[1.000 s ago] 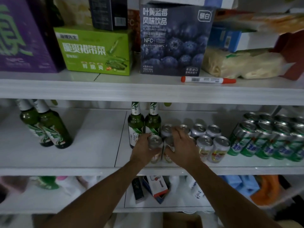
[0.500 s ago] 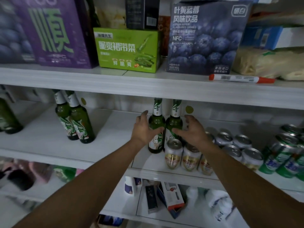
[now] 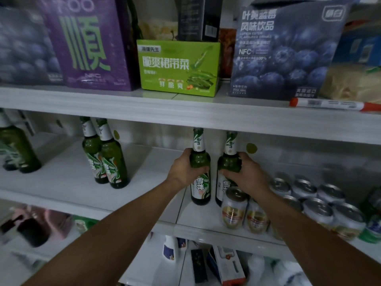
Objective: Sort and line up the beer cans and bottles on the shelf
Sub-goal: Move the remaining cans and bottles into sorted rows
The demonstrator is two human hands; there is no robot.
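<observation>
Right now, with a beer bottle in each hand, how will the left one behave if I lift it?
The left bottle looks like glass, so probably rigid, heavy and breakable if knocked against the right bottle beside it. Tall and narrow, it may tip when pushed high up. Your left hand grips the smooth shoulder, which could be slippery.

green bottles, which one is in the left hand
The left one of the middle pair, gripped at its shoulder by the left hand; the right hand holds its neighbour.
</observation>
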